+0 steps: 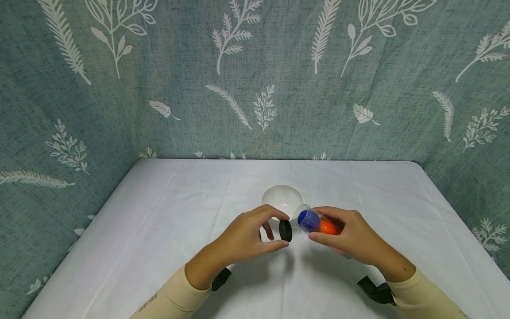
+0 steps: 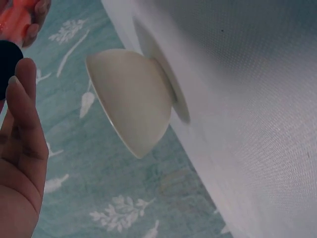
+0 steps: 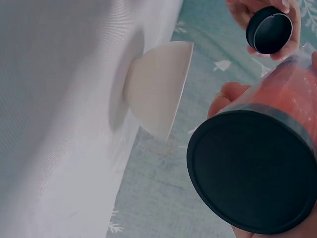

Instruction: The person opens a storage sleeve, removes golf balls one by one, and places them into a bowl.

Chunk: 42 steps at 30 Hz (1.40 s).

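Observation:
My left hand (image 1: 249, 232) pinches a small round black lid (image 1: 285, 231) between thumb and fingertips; its hollow underside shows in the right wrist view. My right hand (image 1: 356, 232) grips a clear plastic jar with a wide black base (image 3: 252, 171), tilted so its uncovered mouth points left toward the lid. Inside, a blue ball (image 1: 308, 220) lies nearest the mouth, with an orange ball (image 1: 328, 227) behind it. Something pinkish-red shows lower in the jar, partly covered by fingers. Lid and jar mouth are a short gap apart. Just beyond them stands a white bowl (image 1: 282, 196), upright.
A white cloth (image 1: 191, 199) covers the table. Green fabric (image 1: 255, 110) with white leaf prints hangs behind and at both sides. Black straps (image 1: 376, 290) sit at both wrists, by the cream sleeves.

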Tool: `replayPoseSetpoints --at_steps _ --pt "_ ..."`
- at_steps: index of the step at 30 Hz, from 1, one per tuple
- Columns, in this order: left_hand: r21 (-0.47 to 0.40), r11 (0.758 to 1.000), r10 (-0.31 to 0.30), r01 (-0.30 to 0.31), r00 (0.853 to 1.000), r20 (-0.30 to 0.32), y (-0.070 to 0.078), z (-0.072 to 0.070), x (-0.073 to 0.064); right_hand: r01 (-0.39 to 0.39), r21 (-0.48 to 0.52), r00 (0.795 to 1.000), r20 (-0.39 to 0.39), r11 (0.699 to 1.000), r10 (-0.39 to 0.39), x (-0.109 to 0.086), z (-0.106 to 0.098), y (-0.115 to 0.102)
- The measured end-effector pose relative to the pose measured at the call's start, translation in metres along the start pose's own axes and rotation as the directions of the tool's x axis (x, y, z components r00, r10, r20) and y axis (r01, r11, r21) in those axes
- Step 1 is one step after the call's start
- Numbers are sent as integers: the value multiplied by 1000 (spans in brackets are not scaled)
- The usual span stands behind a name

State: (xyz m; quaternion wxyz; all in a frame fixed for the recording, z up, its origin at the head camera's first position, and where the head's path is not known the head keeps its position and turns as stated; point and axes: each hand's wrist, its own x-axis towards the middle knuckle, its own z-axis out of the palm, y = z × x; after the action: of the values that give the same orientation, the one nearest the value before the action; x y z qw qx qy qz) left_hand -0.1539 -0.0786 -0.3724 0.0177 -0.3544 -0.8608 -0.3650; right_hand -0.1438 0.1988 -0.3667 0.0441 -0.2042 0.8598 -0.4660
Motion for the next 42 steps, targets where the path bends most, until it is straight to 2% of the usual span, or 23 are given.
replayPoseSetpoints --at_steps 4,9,18,24,28,35,42 --pt "11 1000 9 -10 999 38 1 0 -1 1 6 1000 8 1000 -1 0 0 -1" --pt "50 999 -8 3 995 97 2 -1 0 -8 8 1000 9 1000 8 0 0 -1" --pt "96 995 -35 17 981 189 0 1 2 -2 11 1000 16 1000 1 0 0 -2" --pt "113 993 -58 30 964 260 -2 3 2 8 36 1000 29 999 -9 0 -1 -3" --pt "106 993 -72 43 954 291 -3 5 2 -1 18 1000 24 1000 1 0 -1 -3" --pt "93 991 -124 96 924 362 -7 8 2 -7 12 1000 24 1000 7 0 -1 -1" --pt "82 987 -163 142 902 399 -9 9 0 -8 2 1000 17 1000 8 1 0 0"
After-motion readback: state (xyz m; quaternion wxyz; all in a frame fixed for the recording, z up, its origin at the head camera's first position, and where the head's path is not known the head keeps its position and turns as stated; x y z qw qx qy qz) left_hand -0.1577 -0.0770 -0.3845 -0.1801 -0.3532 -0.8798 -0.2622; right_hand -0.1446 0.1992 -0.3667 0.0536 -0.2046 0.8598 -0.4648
